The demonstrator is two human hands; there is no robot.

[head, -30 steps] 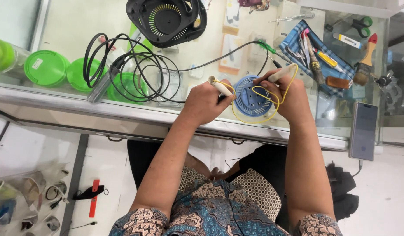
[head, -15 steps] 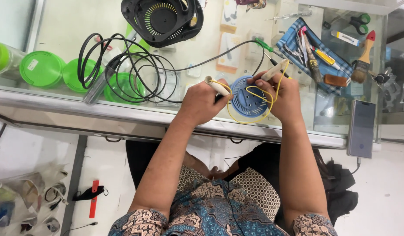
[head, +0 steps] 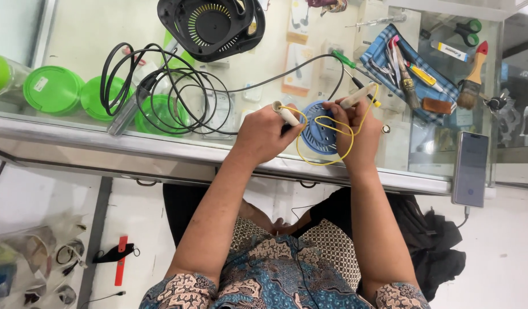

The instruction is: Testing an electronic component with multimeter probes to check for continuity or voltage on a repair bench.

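Left hand (head: 264,134) is wrapped tight around a cream probe handle (head: 285,113), fingers fully curled. Right hand (head: 355,134) pinches a second cream probe (head: 358,95) by the fingertips, the rest resting on the round blue fan part (head: 316,134) on the glass counter (head: 92,137). A yellow wire (head: 327,161) loops between both probes. Since half a second back, both hands barely shifted. The blue checked cloth pouch (head: 384,54) holds brushes and screwdrivers.

Dark phone screen (head: 470,168), far right
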